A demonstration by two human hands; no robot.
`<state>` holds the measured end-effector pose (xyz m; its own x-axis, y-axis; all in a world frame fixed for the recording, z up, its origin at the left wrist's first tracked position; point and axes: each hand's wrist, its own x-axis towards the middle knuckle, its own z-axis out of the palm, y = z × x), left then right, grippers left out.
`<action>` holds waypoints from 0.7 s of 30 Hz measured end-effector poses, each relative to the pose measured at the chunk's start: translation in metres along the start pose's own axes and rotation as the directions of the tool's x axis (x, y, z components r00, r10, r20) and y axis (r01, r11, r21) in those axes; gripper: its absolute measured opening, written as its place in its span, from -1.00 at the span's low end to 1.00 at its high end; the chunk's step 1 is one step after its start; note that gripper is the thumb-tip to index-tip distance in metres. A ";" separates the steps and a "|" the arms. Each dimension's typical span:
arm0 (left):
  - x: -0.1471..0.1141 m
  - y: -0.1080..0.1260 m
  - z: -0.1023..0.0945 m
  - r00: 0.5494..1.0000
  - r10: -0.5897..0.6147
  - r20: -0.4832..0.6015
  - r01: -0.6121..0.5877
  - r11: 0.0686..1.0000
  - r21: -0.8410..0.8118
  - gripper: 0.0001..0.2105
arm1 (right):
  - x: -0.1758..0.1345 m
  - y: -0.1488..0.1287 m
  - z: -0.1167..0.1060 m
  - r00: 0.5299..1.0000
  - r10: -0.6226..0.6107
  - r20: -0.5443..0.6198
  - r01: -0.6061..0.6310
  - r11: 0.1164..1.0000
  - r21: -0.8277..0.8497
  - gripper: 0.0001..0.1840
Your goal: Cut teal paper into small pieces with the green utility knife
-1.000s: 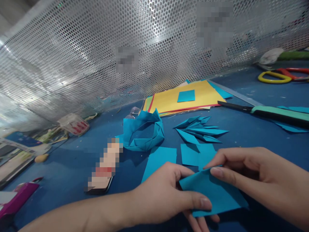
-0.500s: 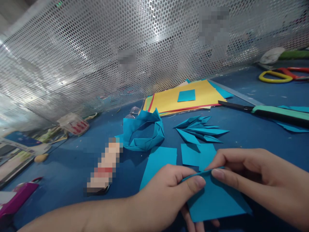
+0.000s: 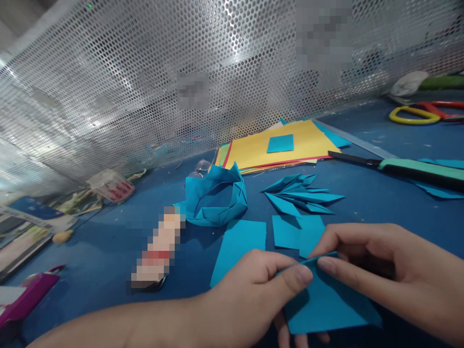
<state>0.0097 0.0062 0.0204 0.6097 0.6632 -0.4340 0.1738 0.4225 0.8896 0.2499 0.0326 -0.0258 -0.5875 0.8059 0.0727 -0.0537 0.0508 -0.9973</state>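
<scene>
Moved: since a second ago, the top edge of the blue sheet [image 3: 326,304] has been rolled over toward the person, and the left thumb has been slid up to that edge.
Left hand [image 3: 253,295]: the sheet is pinched at its top edge, thumb on top and fingers under.
Right hand [image 3: 384,270]: the same edge is pinched just beside the left thumb.
Sheet: it is held at the near edge of the table [image 3: 108,232], just off the top as far as can be seen.
Done: a ring [image 3: 215,198] of folded blue paper is set near the middle of the table. Pointed folded pieces [image 3: 300,195] are laid right of it.
Left: a fold is only being started on the held sheet, it seems. Flat blue squares [image 3: 297,232] are waiting just behind the hands.
Far side: a paper stack [image 3: 282,150] is lying by the mesh wall [image 3: 145,87].
Right edge: a knife [image 3: 409,166] and scissors [image 3: 420,113] are lying well apart from the hands.
</scene>
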 end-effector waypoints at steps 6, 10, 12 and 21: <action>-0.003 0.001 0.003 1.000 -0.018 -0.021 0.017 1.000 -0.009 -0.20 | 0.000 0.001 0.000 0.993 -0.081 -0.082 0.074 0.993 -0.092 -0.41; -0.009 0.004 0.007 0.998 -0.038 -0.052 0.039 0.999 0.019 -0.23 | 0.003 -0.014 -0.002 0.998 -0.059 -0.027 0.051 0.969 -0.244 -0.39; -0.010 0.005 0.009 0.997 -0.047 -0.059 0.051 0.997 0.064 -0.20 | 0.003 -0.018 0.000 0.996 -0.080 -0.039 0.066 0.960 -0.273 -0.32; -0.006 0.002 0.008 0.997 -0.052 -0.061 0.056 0.996 0.067 -0.14 | 0.004 -0.016 -0.012 0.984 -0.177 0.009 0.169 0.926 -0.337 -0.32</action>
<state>0.0126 -0.0015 0.0260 0.5516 0.6766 -0.4879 0.2590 0.4170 0.8712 0.2580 0.0417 -0.0102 -0.5756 0.7792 0.2480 0.1228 0.3822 -0.9159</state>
